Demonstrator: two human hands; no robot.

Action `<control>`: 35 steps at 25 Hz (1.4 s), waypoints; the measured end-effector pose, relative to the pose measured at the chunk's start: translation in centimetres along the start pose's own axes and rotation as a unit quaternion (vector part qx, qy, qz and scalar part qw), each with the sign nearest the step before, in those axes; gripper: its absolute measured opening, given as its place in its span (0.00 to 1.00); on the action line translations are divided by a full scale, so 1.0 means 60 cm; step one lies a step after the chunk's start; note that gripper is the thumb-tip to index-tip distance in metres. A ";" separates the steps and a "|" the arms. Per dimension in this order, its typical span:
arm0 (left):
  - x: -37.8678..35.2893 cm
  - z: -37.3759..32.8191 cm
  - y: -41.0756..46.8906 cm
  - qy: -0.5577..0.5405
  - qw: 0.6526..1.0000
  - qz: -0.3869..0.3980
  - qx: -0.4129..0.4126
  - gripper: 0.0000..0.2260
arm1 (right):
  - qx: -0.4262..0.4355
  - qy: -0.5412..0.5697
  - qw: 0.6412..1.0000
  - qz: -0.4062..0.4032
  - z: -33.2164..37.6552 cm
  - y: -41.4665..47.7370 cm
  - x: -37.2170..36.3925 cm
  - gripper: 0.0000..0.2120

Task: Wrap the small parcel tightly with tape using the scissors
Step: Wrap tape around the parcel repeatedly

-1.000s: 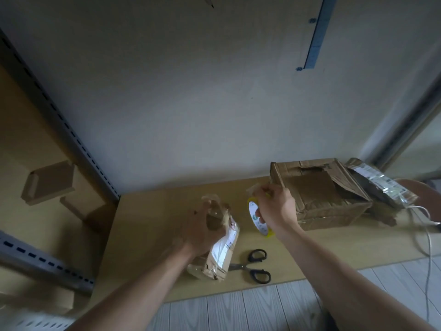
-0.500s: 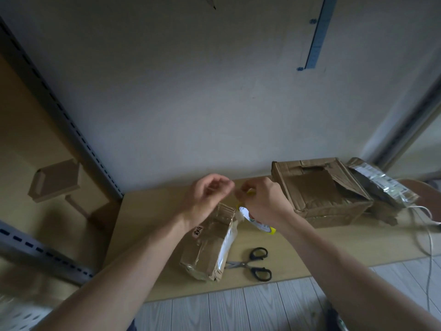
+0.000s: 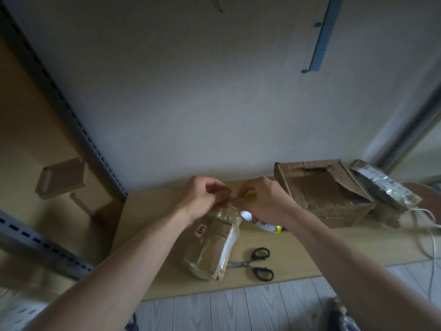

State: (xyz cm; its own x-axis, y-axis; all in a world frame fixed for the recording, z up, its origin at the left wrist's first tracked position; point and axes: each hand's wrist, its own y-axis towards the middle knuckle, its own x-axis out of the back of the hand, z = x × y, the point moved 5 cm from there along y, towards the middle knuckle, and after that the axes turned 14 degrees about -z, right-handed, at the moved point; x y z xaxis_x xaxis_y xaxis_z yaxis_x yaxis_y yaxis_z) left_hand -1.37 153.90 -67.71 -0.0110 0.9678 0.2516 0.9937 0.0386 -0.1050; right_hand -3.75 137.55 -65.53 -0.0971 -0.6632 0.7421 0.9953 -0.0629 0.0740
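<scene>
left hand [image 3: 204, 198], right hand [image 3: 263, 199] pinching tape [image 3: 262, 224] above parcel [image 3: 214, 244], fingers [image 3: 216, 187] curled

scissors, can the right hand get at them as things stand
Probably yes: the scissors lie uncovered on the table nearer than the right hand, beside the parcel, handles facing right. But its fingers grip the tape roll, which it would have to drop.

2 forearms extended forward; left hand [image 3: 205, 197], right hand [image 3: 263, 199] fingers curled, fingertips meeting.
</scene>
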 end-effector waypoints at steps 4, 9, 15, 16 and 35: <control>0.016 -0.010 0.011 0.074 0.996 -0.035 -0.020 0.06 | 0.025 0.007 1.000 -0.003 0.008 0.001 0.004 0.07; 0.030 0.001 0.013 0.097 0.995 -0.038 0.005 0.08 | 0.027 -0.069 0.996 -0.038 0.005 0.002 0.012 0.19; 0.029 0.020 0.009 0.058 0.997 -0.018 0.038 0.08 | 0.084 -0.138 0.985 -0.067 0.002 -0.011 0.004 0.25; 0.028 0.024 0.011 0.065 0.997 -0.020 0.036 0.08 | 0.091 -0.164 0.980 -0.071 -0.001 -0.012 0.006 0.25; 0.038 0.114 0.075 0.219 0.973 -0.072 0.035 0.09 | 0.103 -0.239 0.962 -0.081 -0.038 -0.010 -0.054 0.19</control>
State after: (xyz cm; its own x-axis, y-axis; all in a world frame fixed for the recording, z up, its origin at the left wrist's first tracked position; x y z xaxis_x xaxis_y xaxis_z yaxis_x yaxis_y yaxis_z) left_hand 2.30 157.98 -74.18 -0.0863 0.7533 0.6520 0.9752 0.1977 -0.0993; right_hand -4.02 138.01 -69.49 -0.2897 -0.2351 0.9278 0.9502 0.0455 0.3082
